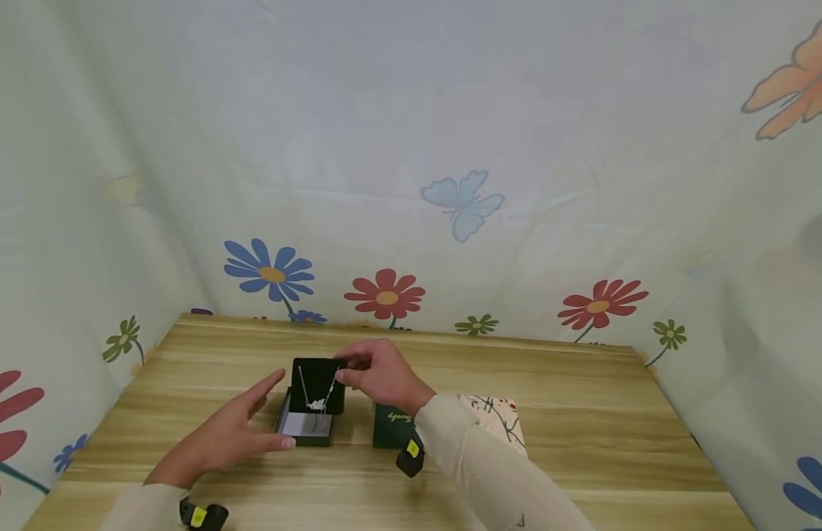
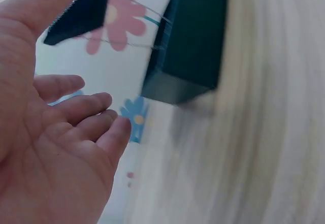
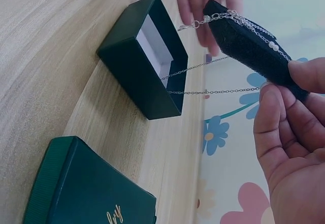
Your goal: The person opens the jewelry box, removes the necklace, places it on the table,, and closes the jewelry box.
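The right hand (image 1: 387, 376), at 2 o'clock from the open green box (image 3: 132, 76), pinches an edge of a black pad (image 1: 318, 380) between thumb and fingers. The pad tilts above the box's rim, a silver necklace (image 1: 316, 405) across its face, two strands running down to the opening. At 9 o'clock the left hand (image 1: 235, 435) is spread, thumb near the box's 7 o'clock corner. Toward 3 o'clock, a narrow gap separates box from green lid (image 1: 389, 435); past the floral card (image 1: 507, 424), the table (image 1: 617, 428) offers its broadest stretch.
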Available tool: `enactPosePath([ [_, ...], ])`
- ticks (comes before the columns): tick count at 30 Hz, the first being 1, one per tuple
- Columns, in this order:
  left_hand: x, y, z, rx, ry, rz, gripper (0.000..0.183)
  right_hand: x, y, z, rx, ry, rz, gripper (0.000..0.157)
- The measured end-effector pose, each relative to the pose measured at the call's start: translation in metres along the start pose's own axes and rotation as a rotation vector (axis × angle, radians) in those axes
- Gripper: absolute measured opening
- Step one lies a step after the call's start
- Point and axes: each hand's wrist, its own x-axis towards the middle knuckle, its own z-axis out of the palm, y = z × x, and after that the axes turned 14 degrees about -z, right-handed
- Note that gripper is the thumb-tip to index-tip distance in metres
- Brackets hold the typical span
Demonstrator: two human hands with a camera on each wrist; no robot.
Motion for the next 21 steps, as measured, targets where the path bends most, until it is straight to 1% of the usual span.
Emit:
enactPosePath([
  [5, -0.005, 0.010, -0.002, -0.096, 0.005, 0.082, 0.103, -0.001, 0.000, 0.000, 0.016, 0.001, -0.007, 0.027],
  [9, -0.009, 0.017, -0.001, -0.199, -0.002, 0.125, 0.093, -0.002, 0.000, 0.002, 0.038, 0.008, -0.002, 0.027],
  [12, -0.010, 0.020, 0.001, -0.268, -0.011, 0.125, 0.085, -0.002, 0.001, 0.002, 0.057, 0.012, 0.013, 0.027],
  [17, -0.011, 0.025, 0.001, -0.307, -0.021, 0.087, 0.074, -0.003, 0.004, 0.001, 0.073, 0.017, 0.029, 0.027],
  [21, -0.011, 0.029, 0.001, -0.339, -0.047, 0.049, 0.073, -0.004, 0.004, 0.000, 0.096, 0.025, 0.047, 0.027],
])
